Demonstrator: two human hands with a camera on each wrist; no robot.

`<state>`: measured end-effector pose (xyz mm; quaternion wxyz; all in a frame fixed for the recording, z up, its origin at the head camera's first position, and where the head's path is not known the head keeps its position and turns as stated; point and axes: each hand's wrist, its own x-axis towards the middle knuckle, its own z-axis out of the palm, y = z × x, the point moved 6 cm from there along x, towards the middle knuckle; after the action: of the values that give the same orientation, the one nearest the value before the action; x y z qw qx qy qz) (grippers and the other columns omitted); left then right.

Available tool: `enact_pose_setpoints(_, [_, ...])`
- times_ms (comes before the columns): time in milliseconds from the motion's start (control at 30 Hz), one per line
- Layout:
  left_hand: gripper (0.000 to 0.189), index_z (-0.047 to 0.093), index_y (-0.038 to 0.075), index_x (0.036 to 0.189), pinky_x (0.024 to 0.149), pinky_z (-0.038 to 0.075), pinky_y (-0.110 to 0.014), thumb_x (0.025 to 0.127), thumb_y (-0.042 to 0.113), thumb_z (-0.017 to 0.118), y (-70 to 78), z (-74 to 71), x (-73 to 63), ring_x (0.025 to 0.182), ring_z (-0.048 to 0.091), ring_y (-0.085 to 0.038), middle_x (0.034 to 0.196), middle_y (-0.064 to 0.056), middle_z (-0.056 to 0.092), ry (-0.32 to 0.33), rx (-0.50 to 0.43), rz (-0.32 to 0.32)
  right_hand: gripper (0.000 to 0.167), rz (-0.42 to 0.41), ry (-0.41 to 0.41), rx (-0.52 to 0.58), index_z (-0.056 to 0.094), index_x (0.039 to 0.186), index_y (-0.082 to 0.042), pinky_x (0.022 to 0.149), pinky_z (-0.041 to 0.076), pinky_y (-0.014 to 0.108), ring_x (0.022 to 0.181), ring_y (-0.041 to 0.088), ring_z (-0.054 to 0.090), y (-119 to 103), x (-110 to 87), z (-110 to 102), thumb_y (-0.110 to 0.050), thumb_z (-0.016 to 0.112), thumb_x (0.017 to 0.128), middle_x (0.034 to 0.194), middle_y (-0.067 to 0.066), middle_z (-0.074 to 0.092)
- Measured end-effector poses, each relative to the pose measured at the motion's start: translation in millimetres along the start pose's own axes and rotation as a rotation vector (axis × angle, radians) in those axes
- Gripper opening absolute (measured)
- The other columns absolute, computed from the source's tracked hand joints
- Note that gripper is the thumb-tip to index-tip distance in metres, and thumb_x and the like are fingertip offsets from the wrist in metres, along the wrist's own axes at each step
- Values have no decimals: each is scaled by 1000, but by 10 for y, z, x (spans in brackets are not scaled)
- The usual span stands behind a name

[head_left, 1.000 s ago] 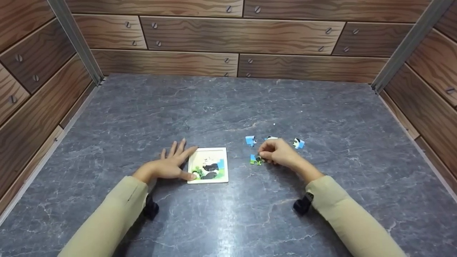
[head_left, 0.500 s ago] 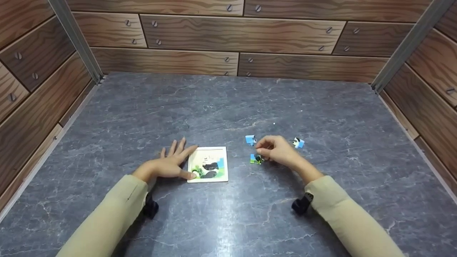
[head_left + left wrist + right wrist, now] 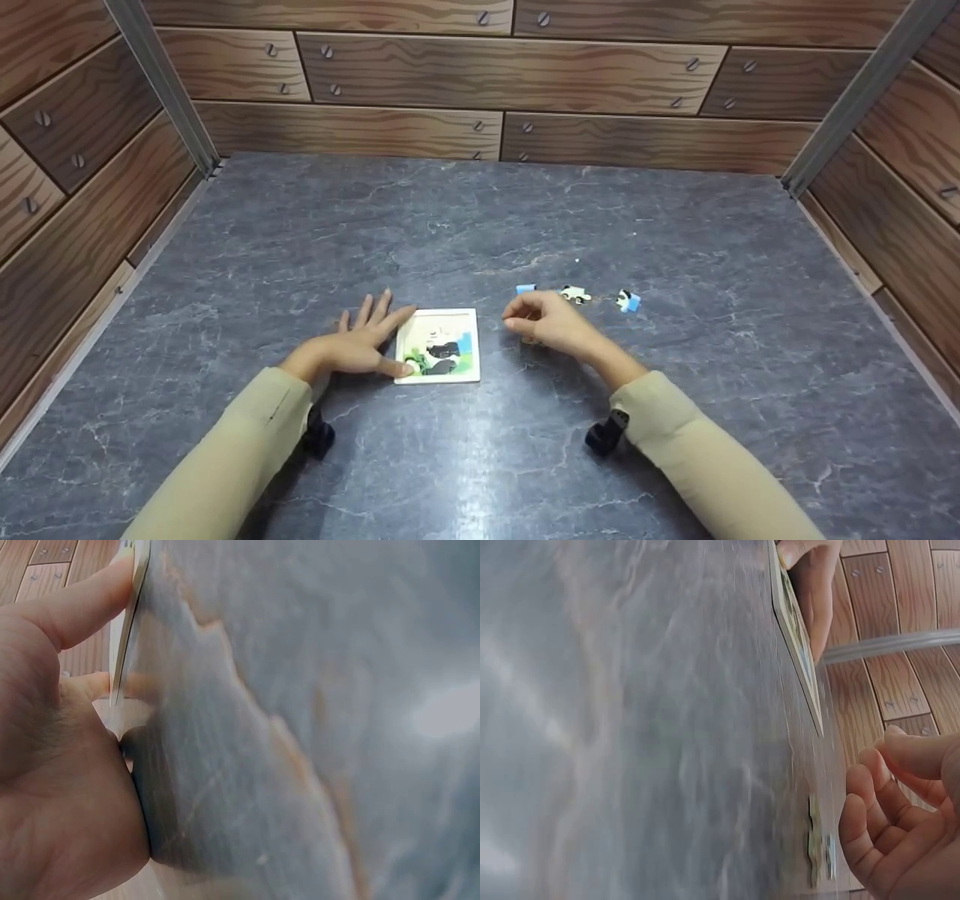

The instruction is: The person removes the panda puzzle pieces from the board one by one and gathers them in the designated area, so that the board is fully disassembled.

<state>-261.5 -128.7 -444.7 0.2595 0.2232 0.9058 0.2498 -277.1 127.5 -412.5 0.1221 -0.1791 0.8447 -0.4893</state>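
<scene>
My left hand [image 3: 349, 349] lies spread at the left side of a square panda puzzle frame [image 3: 474, 346], thumb and index finger on its border. Several pieces with black, white, green and blue print sit inside the frame. Right of the frame, my right hand [image 3: 547, 322] hovers low with loosely bent fingers; nothing shows between thumb and fingertips in the right wrist view. Below those fingers lies a green-edged puzzle piece [image 3: 812, 840], hidden by the hand in the head view. A blue puzzle piece [image 3: 526, 289] lies partly covered behind the hand.
A white and black puzzle piece [image 3: 576, 294] and a blue-white one with black [image 3: 628, 301] lie behind and right of the right hand. Wood-print walls [image 3: 405, 131] border the grey marbled table [image 3: 480, 217] at the back and sides.
My right hand has shifted left toward the frame, uncovering the white and black piece and covering the green and blue one. The left hand and frame stay put.
</scene>
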Motion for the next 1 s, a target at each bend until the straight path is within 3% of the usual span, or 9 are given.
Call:
enact_pose_setpoints(567, [98, 4, 26, 151, 99, -19, -61, 79, 56, 64, -17, -22, -11, 133, -28, -36, 150, -15, -25, -3, 10, -10, 14, -61, -85, 72, 65, 94, 5, 55, 48, 28, 62, 19, 54, -211, 153, 445, -7, 63, 87, 76, 4, 60])
enact_pose_setpoints(833, [93, 3, 25, 151, 99, -17, -62, 83, 61, 54, 7, -9, -3, 133, -26, -37, 149, -17, -25, -9, 52, -13, 16, -77, -140, 91, 65, 98, 5, 55, 48, 28, 61, 18, 57, -264, 183, 617, -8, 62, 89, 82, 5, 62])
enact_pose_setpoints(1000, [98, -2, 27, 151, 100, -16, -62, 80, 67, 53, 24, 17, 22, 133, -27, -36, 149, -16, -26, -19, 99, -42, 19, -53, -155, 117, 63, 101, 7, 54, 47, 27, 62, 17, 56, -250, 205, 676, -7, 61, 89, 85, 10, 63])
